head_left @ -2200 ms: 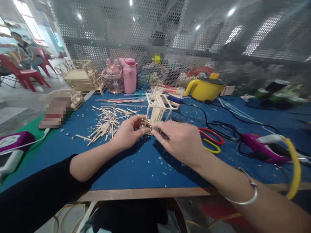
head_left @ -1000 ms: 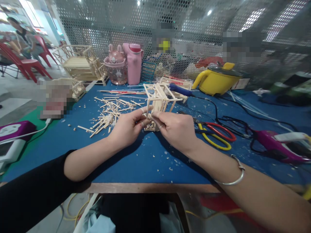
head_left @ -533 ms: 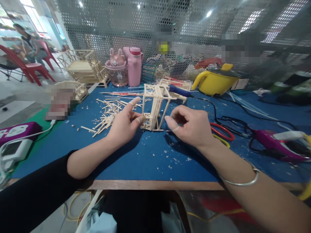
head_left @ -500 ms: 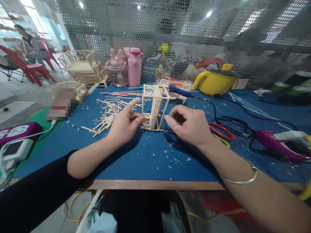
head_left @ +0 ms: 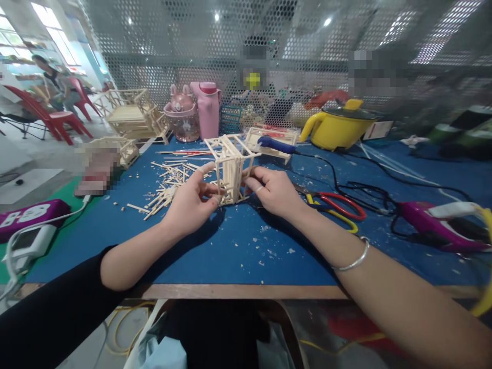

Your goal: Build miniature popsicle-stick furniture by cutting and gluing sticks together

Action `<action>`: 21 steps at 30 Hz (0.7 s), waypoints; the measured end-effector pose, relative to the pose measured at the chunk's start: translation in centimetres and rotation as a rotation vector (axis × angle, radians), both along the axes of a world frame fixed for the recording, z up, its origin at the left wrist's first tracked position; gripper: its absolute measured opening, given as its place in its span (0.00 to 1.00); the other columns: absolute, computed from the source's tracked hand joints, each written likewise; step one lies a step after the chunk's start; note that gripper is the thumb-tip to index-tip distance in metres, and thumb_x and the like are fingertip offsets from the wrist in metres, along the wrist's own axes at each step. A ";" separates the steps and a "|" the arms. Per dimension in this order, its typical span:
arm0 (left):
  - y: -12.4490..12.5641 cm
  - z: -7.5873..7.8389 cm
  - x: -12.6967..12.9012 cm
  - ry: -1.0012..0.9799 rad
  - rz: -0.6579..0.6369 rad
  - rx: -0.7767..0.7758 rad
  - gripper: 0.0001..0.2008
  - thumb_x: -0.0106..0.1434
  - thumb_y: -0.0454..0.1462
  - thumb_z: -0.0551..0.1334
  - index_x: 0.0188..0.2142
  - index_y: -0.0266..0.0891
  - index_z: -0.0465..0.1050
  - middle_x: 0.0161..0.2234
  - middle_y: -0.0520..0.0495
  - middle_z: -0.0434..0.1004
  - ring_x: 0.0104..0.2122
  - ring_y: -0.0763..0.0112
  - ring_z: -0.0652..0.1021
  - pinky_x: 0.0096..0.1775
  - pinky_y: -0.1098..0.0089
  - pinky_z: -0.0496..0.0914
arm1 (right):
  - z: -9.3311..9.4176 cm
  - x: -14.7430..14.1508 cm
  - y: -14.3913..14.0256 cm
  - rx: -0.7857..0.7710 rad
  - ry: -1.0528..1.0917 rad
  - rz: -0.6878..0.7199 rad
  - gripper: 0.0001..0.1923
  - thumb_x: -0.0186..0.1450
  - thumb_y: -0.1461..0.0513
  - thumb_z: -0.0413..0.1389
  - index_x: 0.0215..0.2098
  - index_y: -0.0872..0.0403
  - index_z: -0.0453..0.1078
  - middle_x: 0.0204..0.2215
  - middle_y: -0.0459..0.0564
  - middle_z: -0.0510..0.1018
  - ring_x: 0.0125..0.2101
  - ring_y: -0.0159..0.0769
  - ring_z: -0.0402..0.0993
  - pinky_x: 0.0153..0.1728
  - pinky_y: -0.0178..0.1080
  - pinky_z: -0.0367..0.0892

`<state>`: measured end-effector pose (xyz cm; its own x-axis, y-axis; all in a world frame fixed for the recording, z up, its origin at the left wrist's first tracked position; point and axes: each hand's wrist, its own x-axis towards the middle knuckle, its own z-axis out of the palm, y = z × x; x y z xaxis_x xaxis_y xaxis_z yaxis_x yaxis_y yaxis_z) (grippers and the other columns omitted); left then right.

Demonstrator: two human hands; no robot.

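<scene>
Left hand: the left hand is pinching the near lower corner of the stick frame, thumb and fingers closed on its base, forefinger stretched up along one post.
Right hand: the right hand grips the opposite side, fingers curled narrow round a thin upright.
Frame: a small open tower of pale sticks, standing tilted on the blue table between both hands, base touching the mat.
Just beside: loose sticks scattered to the left, offcuts and crumbs all over the surface.
Right of the hands: red and yellow scissors, then a tangle of black cable and a purple glue gun.
Further back: a blue-handled tool lying on another stick piece, a pink bottle, a yellow pot.
Risk, squeeze: those posts look slender; too hard a pinch from either side could snap a joint.
Risk, twist: hands pulling unevenly may rack the frame out of square.
Risk, clutter: a forearm sweeping sideways could catch the scissors or drag the cable.
</scene>
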<state>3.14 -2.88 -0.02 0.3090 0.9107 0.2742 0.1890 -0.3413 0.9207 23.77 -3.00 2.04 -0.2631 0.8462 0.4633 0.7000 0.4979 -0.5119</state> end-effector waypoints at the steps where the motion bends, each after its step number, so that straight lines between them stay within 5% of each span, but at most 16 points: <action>1: 0.0 0.0 0.0 0.016 0.002 -0.002 0.37 0.53 0.30 0.63 0.62 0.37 0.53 0.37 0.45 0.80 0.34 0.70 0.79 0.36 0.69 0.71 | 0.0 0.0 0.1 -0.003 -0.004 0.000 0.12 0.66 0.61 0.50 0.36 0.57 0.75 0.31 0.49 0.81 0.31 0.35 0.74 0.35 0.36 0.64; 6: 0.2 -0.1 -0.2 0.084 0.009 0.024 0.35 0.55 0.32 0.62 0.62 0.38 0.54 0.39 0.44 0.80 0.33 0.70 0.78 0.39 0.66 0.71 | 1.2 1.3 -0.4 -0.070 0.011 -0.002 0.20 0.62 0.56 0.57 0.50 0.57 0.72 0.34 0.51 0.82 0.31 0.35 0.76 0.34 0.38 0.68; 11: -0.2 -0.2 -1.1 0.192 0.067 0.037 0.31 0.54 0.32 0.61 0.57 0.39 0.59 0.41 0.46 0.75 0.31 0.73 0.75 0.35 0.69 0.70 | 2.4 5.3 -3.6 -0.097 -0.189 -0.239 0.22 0.61 0.50 0.57 0.48 0.54 0.74 0.35 0.52 0.82 0.32 0.40 0.78 0.35 0.42 0.71; 15: -2.3 0.3 -1.4 0.230 0.212 0.197 0.16 0.55 0.35 0.61 0.45 0.40 0.65 0.34 0.50 0.69 0.28 0.74 0.71 0.28 0.73 0.66 | 1.5 7.9 -6.9 -0.300 -0.554 -0.256 0.48 0.50 0.42 0.62 0.63 0.56 0.61 0.57 0.62 0.71 0.53 0.56 0.71 0.49 0.52 0.69; 17: -3.5 0.7 -1.0 0.257 0.153 0.250 0.13 0.58 0.37 0.60 0.43 0.40 0.66 0.30 0.53 0.68 0.26 0.75 0.70 0.28 0.73 0.65 | 0.8 8.2 -8.0 -0.347 -0.607 -0.234 0.53 0.49 0.40 0.62 0.65 0.58 0.57 0.60 0.65 0.67 0.57 0.59 0.66 0.54 0.55 0.65; 21: -5.2 1.0 0.8 0.483 -0.127 0.182 0.09 0.61 0.38 0.58 0.41 0.41 0.70 0.26 0.52 0.72 0.25 0.71 0.72 0.30 0.70 0.66 | 0.6 7.7 -8.7 -0.301 -0.602 -0.247 0.45 0.54 0.45 0.60 0.64 0.55 0.58 0.54 0.64 0.71 0.54 0.56 0.69 0.52 0.54 0.66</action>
